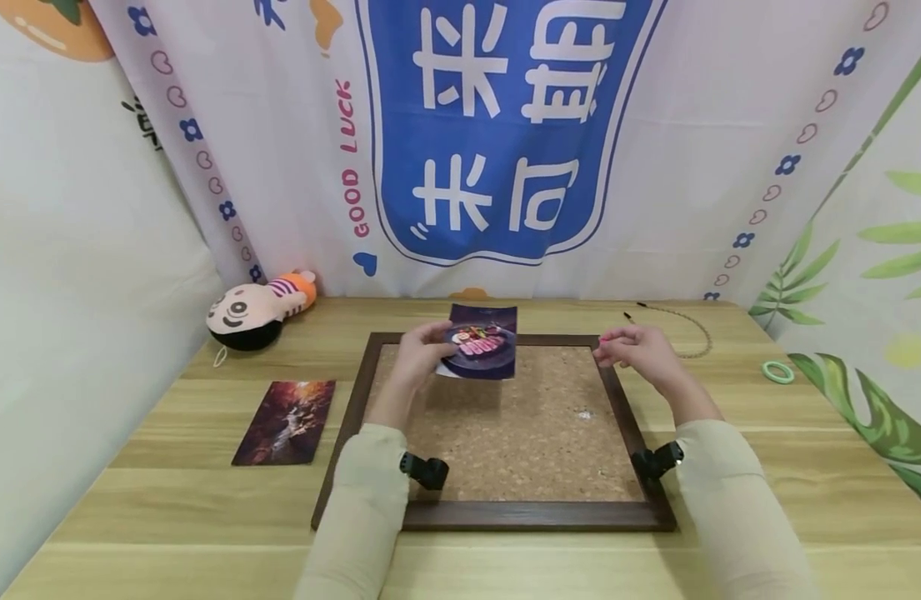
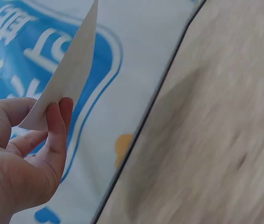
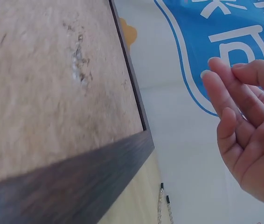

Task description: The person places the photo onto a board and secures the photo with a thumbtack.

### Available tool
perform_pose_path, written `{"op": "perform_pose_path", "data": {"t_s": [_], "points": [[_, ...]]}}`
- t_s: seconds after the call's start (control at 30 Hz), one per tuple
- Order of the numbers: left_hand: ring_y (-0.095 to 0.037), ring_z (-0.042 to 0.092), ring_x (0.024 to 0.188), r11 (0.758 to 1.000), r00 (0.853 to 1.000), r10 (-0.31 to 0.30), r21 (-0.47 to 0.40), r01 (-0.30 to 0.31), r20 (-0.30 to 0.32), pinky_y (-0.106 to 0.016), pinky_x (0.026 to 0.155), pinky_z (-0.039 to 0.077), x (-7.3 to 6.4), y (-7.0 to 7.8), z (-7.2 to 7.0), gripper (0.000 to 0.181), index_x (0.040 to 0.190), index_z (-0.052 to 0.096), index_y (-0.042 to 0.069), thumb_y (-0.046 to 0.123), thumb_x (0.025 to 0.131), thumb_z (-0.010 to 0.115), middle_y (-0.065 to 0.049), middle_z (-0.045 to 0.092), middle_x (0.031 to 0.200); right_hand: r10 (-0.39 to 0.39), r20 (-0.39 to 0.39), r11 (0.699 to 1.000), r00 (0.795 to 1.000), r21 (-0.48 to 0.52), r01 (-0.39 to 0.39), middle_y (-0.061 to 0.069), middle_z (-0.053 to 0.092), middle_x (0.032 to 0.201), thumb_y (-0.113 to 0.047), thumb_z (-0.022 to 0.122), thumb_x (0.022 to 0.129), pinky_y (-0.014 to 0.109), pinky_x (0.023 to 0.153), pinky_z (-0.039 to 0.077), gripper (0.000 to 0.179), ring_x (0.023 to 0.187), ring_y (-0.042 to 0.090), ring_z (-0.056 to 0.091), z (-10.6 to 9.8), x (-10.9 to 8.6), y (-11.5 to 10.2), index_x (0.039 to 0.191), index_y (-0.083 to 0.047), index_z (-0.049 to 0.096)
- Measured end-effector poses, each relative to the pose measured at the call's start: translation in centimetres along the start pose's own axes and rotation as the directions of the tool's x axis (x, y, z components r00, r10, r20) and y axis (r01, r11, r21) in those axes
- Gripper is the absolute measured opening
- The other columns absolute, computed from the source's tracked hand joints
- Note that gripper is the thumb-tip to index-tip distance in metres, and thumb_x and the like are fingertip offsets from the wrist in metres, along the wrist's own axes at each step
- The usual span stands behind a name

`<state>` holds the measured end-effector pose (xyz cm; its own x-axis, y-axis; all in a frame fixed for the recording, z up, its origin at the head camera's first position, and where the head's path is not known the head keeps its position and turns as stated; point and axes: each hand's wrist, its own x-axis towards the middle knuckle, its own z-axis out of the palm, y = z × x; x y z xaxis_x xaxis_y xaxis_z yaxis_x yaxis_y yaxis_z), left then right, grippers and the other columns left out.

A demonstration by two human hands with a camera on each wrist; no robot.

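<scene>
"Judging by how the food print (image 1: 484, 342) is held, what could be spoiled from here?"

"The print could be bent or tilted, since it is supported along its left side only, and its right side is left free above the corkboard (image 1: 528, 442). If that free side were pushed, a crease might be made."

"And the small pink item (image 1: 604, 340)?"

"It could be dropped, because it is held by mere fingertips of the right hand (image 1: 638, 350)."

"How is the grip set on each side?"

"On the left, the food print is clamped: its edge is pinched by the left hand (image 1: 417, 354), with the thumb laid on the picture side and fingers pressed to the plain back. On the right, thumb and fingertip are closed together; pink is seen there from the head, but the item is hidden in the right wrist view, so its kind cannot be told."

"Where is the second print (image 1: 286, 423)?"

"It is laid flat on the tabletop (image 1: 167, 508), left of the corkboard."
</scene>
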<state>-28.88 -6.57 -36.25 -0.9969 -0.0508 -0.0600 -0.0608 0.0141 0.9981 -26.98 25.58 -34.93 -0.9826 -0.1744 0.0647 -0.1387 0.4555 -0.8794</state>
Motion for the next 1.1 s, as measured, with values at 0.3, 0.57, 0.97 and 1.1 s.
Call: {"op": "perform_pose_path", "data": {"t_s": [0.3,0.57,0.97,1.1], "points": [[-0.019,0.053,0.082,1.000,0.997,0.013,0.025,-0.015,0.070,-0.024,0.066,0.045,-0.6,-1.1,4.9,0.040,0.109,0.058,0.000,-0.009,0.071,0.061,-0.013,0.055,0.097,-0.025,-0.046,1.000,0.999,-0.001,0.025,0.018,0.062,0.087,-0.019,0.058,0.083,0.033,0.069,0.044,0.031,0.075,0.024,0.058,0.7,0.9,-1.0,0.100,0.008,0.056],[-0.016,0.052,0.077,0.998,0.998,0.031,0.057,-0.035,0.062,-0.024,0.066,0.045,-0.9,-2.6,8.2,0.033,0.099,0.062,-0.002,-0.008,0.067,0.065,-0.009,0.057,0.084,-0.030,-0.090,0.999,0.995,0.025,0.032,0.016,0.061,0.088,-0.015,0.057,0.083,0.040,0.076,0.043,0.031,0.082,0.024,0.058,1.1,2.1,-2.0,0.102,0.011,0.055],[-0.013,0.054,0.071,0.978,0.996,0.087,0.188,-0.085,-0.003,-0.023,0.063,0.043,-1.2,-3.8,10.6,0.031,0.094,0.062,0.004,0.000,0.064,0.070,-0.003,0.058,0.082,-0.010,-0.138,0.991,0.990,0.133,0.029,0.007,0.059,0.076,-0.004,0.055,0.083,0.031,0.066,0.048,0.026,0.069,0.022,0.058,2.6,3.6,-1.8,0.099,0.016,0.053],[-0.014,0.053,0.077,0.952,0.997,0.074,0.298,-0.074,0.011,-0.027,0.069,0.041,-1.2,-4.1,10.6,0.031,0.094,0.063,0.008,0.005,0.064,0.073,0.000,0.058,0.083,0.006,-0.160,0.991,0.987,0.133,0.016,0.009,0.060,0.078,-0.004,0.056,0.082,0.041,0.072,0.045,0.024,0.071,0.024,0.058,2.9,3.9,-0.9,0.097,0.014,0.055]]}}
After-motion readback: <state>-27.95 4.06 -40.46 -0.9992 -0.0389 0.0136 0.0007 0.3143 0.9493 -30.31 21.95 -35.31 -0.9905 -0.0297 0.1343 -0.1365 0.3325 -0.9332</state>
